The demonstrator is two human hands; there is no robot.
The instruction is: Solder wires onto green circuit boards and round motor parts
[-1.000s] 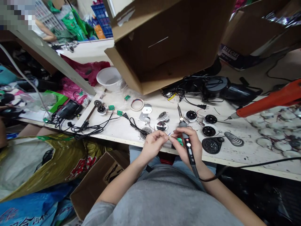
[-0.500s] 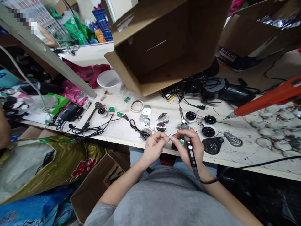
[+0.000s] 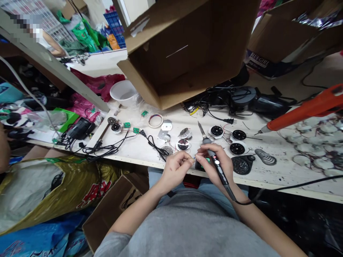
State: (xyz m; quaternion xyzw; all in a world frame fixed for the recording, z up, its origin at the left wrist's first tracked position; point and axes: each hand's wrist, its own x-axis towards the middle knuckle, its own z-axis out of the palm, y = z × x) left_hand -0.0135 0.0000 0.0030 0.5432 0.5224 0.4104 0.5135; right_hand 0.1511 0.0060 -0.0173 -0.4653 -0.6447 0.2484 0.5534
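Note:
My left hand (image 3: 176,168) is closed in a pinch at the near edge of the workbench (image 3: 281,157), its fingertips meeting those of my right hand (image 3: 214,165). What the left fingers pinch is too small to name. My right hand is wrapped round a black soldering iron (image 3: 214,157), whose tip points away up the bench, and it also holds a small green circuit board (image 3: 206,161) against its fingers. The iron's cord runs off to the right.
Several round black motor parts (image 3: 237,142) and small green boards (image 3: 127,125) lie on the bench. A big open cardboard box (image 3: 184,50) stands behind them, with a white bowl (image 3: 123,92) to its left and an orange tool (image 3: 305,110) at the right. Another person sits far left.
The soldering iron has tilted so its tip swings left. Both hands stay pinched together at the bench edge, shifted slightly.

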